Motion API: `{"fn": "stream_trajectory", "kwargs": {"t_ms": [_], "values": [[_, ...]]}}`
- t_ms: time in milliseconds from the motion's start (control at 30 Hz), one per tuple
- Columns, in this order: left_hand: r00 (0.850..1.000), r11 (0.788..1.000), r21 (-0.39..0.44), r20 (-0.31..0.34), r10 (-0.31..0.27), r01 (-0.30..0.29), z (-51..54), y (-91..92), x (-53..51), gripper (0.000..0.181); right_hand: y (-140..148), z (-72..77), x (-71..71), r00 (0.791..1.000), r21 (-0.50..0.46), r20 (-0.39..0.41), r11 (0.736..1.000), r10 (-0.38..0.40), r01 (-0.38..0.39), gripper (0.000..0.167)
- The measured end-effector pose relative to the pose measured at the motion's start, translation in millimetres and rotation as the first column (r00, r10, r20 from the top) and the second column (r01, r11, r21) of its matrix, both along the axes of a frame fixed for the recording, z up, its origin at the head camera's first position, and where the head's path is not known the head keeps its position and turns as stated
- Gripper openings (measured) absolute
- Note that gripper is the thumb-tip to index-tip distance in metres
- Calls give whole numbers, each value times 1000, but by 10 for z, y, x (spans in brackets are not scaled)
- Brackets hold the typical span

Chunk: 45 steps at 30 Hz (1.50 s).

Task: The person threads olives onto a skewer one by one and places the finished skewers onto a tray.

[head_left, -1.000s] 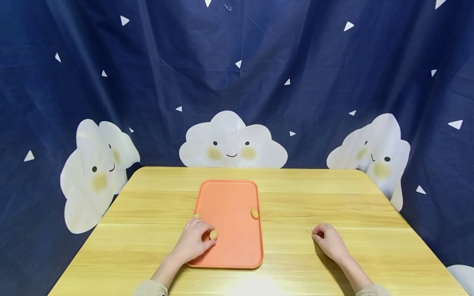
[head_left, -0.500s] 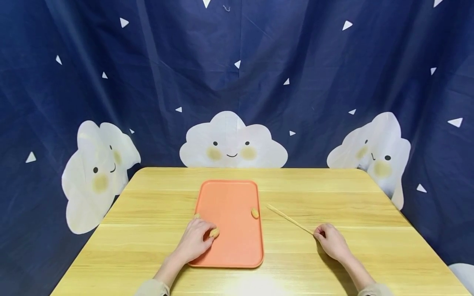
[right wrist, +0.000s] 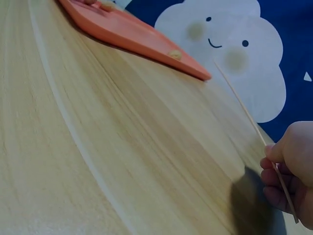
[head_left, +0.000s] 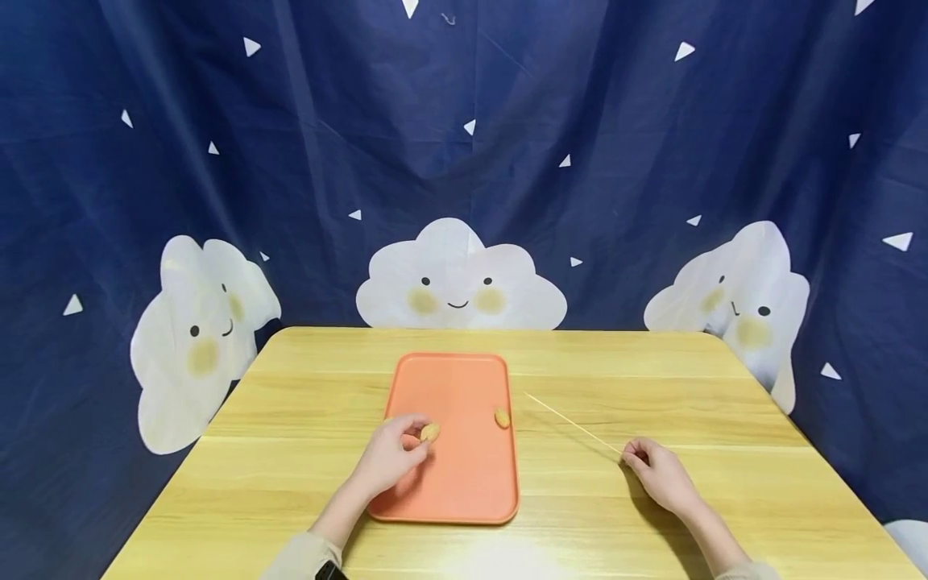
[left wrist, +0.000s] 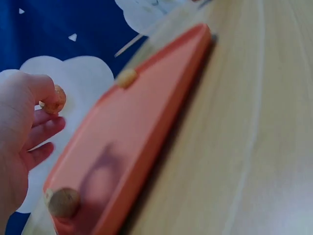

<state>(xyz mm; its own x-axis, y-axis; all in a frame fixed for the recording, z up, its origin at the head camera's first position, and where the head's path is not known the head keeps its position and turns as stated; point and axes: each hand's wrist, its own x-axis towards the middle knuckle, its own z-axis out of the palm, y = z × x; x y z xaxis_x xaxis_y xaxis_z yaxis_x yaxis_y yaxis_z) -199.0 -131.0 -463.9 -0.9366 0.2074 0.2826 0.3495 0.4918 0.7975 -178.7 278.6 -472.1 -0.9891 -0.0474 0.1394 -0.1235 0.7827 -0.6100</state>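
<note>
My left hand (head_left: 391, 459) pinches a walnut (head_left: 430, 432) between thumb and fingertips above the orange tray (head_left: 453, 499). The left wrist view shows that walnut (left wrist: 57, 100) raised off the tray, with the other fingers loosely bent. A second walnut (head_left: 503, 417) rests against the tray's right rim. Another walnut (left wrist: 64, 202) sits at the tray's near-left side in the left wrist view; in the head view the hand hides it. My right hand (head_left: 661, 477) holds a thin wooden skewer (right wrist: 242, 105) by one end, its free tip slanting up toward the tray.
The tray lies left of centre on a wood-grain table (head_left: 580, 515). Behind the table hangs a dark blue curtain (head_left: 406, 105) with white clouds and triangles. A dark watch-like band (head_left: 330, 571) shows at the left sleeve.
My left hand has lifted the walnut and moved it slightly away from me and rightward. The skewer, earlier pointing farther forward, now slants left toward the tray; the right hand has barely shifted.
</note>
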Motion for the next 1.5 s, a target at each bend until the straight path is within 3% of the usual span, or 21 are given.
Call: {"fn": "stream_trajectory", "kwargs": {"t_ms": [100,267,467,633,700,967,1300,1500], "values": [[998,995,94,50,-29,24,55,42,-22,31,3,8,15,1000,-21,-10,1000,3,-4,5],[992,981,183,98,-81,62,105,100,-56,32,1,43,19,999,-94,-30,995,24,-27,5],[970,936,334,173,-172,107,155,171,-109,35,-4,113,39,994,-134,-102,990,39,-52,4],[948,896,427,219,-232,120,214,217,-137,38,-29,158,53,989,-148,-138,987,47,-67,3],[945,889,442,227,-237,117,240,234,-136,39,-40,169,57,989,-147,-140,986,55,-75,5],[946,896,436,248,-207,82,286,266,-127,38,-85,228,73,989,-172,-132,981,69,-92,7],[959,917,388,213,-186,91,379,305,-155,42,-103,388,104,978,-201,-187,971,94,-132,3],[971,933,352,189,-144,70,571,346,-114,32,-118,445,113,963,-190,-239,967,121,-169,7]]}}
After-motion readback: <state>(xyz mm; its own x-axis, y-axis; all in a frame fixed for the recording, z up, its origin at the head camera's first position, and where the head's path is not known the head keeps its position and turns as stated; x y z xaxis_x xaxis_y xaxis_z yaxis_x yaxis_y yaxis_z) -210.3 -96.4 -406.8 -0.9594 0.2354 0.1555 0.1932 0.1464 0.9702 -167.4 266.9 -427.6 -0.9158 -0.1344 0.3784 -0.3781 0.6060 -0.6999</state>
